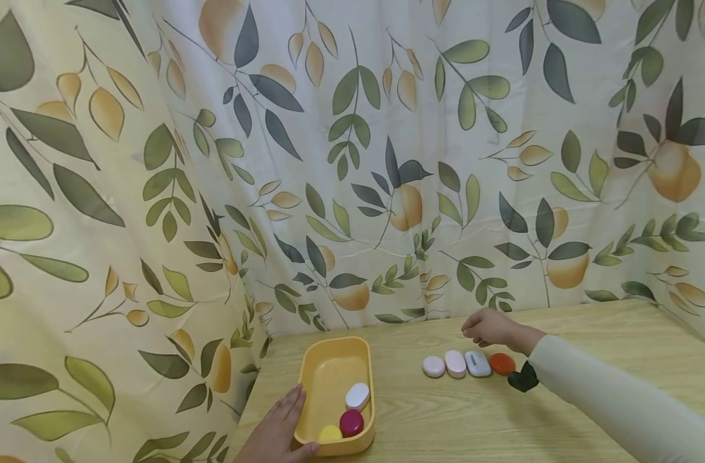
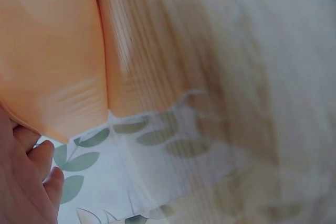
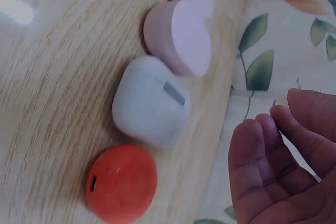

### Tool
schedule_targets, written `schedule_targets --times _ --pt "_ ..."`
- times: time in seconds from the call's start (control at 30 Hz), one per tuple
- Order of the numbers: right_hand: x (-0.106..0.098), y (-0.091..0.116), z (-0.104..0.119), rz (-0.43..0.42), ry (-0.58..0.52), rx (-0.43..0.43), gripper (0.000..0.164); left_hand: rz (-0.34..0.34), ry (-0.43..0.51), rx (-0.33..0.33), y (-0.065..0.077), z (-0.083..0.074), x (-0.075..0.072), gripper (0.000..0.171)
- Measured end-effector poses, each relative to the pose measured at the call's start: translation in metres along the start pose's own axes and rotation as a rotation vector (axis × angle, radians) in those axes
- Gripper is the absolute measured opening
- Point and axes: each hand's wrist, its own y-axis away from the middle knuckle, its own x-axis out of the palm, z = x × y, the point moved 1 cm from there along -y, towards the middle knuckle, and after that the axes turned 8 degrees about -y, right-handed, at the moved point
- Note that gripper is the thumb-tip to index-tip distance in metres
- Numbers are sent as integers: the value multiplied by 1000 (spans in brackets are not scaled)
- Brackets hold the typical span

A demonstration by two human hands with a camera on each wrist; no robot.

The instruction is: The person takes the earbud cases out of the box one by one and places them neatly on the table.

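My left hand (image 1: 276, 429) rests at the near-left corner of a yellow-orange plastic tray (image 1: 307, 392), its fingers along the left wall and thumb by the front wall. Inside the tray lie a white oval case (image 1: 357, 396), a magenta round case (image 1: 351, 424) and a yellow round piece (image 1: 330, 433). With nothing in it, my right hand (image 1: 491, 328) hovers behind a row of small, smooth cases, fingers loosely bent. The row has a round pink case (image 1: 433, 366), an oval pink case (image 1: 455, 364), a pale grey case (image 1: 478, 363), a red case (image 3: 122, 183) and a dark heart-shaped piece (image 1: 523, 378).
Everything stands on a light wood-grain table (image 1: 410, 418). A leaf-and-fruit patterned curtain (image 1: 375, 193) hangs along the table's back and left side. My right sleeve (image 1: 613, 392) reaches over the table's right part.
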Motion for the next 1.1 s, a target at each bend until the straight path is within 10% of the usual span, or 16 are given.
schedule_targets --times 1.1 --pt "76 -37 57 146 -26 -105 15 57 24 -41 0 -2 -2 90"
